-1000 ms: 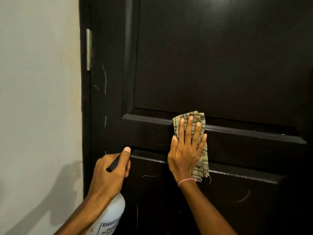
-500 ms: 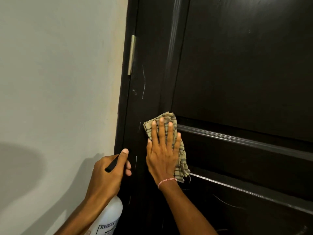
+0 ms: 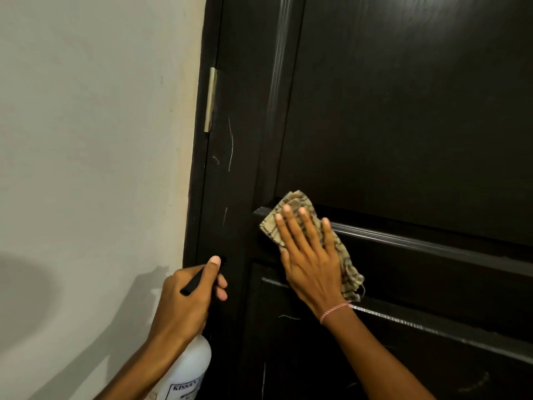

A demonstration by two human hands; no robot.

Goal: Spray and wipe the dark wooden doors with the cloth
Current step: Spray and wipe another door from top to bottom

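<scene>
Checked cloth [image 3: 297,209] flat under right hand [image 3: 310,262] fingers [image 3: 291,226], on door [image 3: 403,111].

Upper panel: the door [image 3: 403,111] is lying flat and bare above the cloth [image 3: 292,200]; nothing is blocking a sweep upward or rightward across it
Moulding: a raised ridge [image 3: 418,243] is running rightward from under the right hand [image 3: 311,267], standing proud of the surface; a second ridge [image 3: 432,327] is crossing lower down
Left stile: the left hand [image 3: 187,301], gripping the spray bottle [image 3: 187,370], is sitting just beside it, narrowing the way down
Door edge: the hinge [image 3: 211,99] is jutting at the frame; the wall [image 3: 86,140] is closing off the left
</scene>
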